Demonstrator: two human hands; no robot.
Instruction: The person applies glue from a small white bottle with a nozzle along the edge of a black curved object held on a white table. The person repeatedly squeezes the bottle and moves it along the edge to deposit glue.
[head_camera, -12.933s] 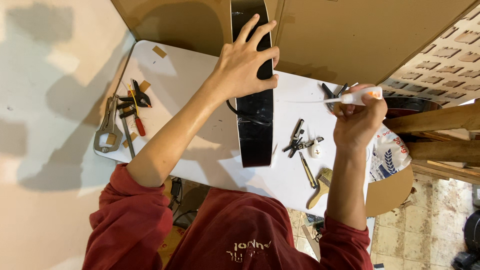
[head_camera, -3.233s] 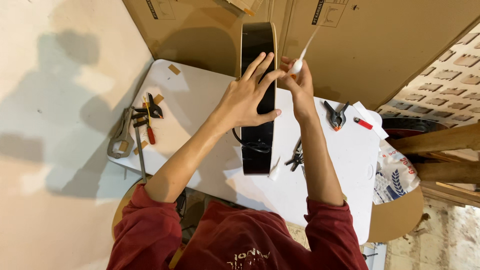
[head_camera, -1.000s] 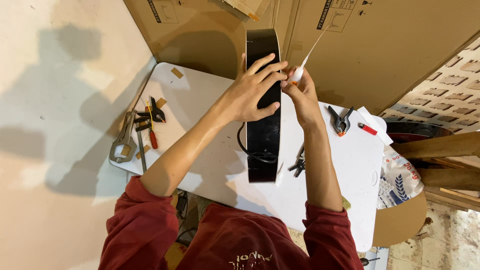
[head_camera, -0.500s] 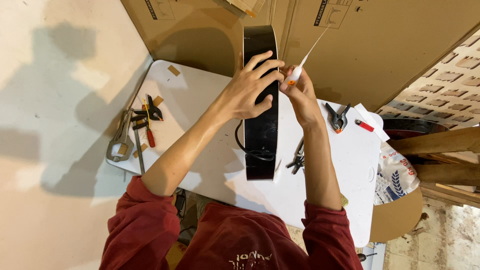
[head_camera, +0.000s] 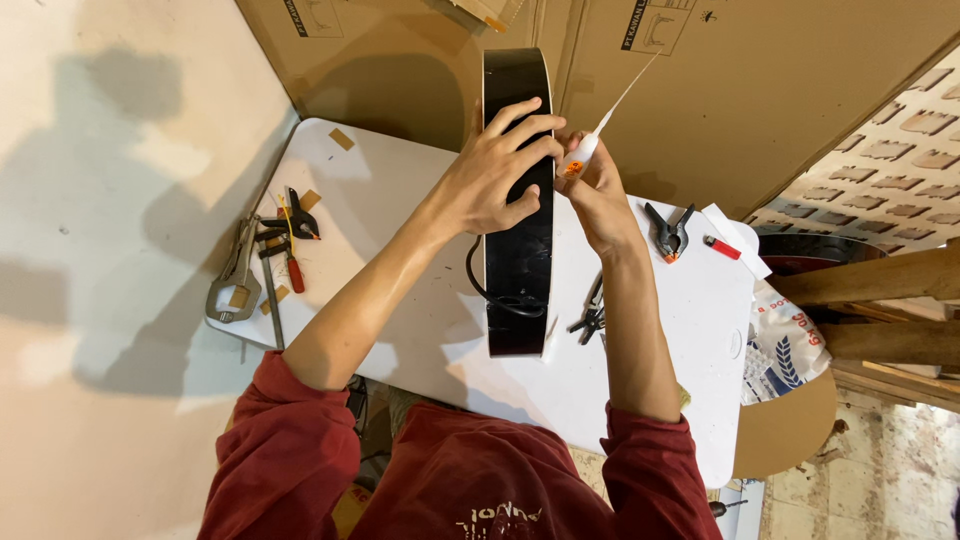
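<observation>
The left hand (head_camera: 495, 175) lies with fingers (head_camera: 525, 125) spread flat across the glossy black body (head_camera: 518, 250), which stands on edge at the centre of the white table (head_camera: 400, 200). Just beside it, the right hand (head_camera: 598, 195) is closed around a small white glue bottle (head_camera: 580, 157) whose long thin nozzle points to the upper right. A black spring clamp (head_camera: 668, 232) and a red lighter (head_camera: 722, 247) lie to the right; hand tools (head_camera: 265, 262) sit at the table's left edge. Cardboard (head_camera: 760, 90) fills the top.
</observation>
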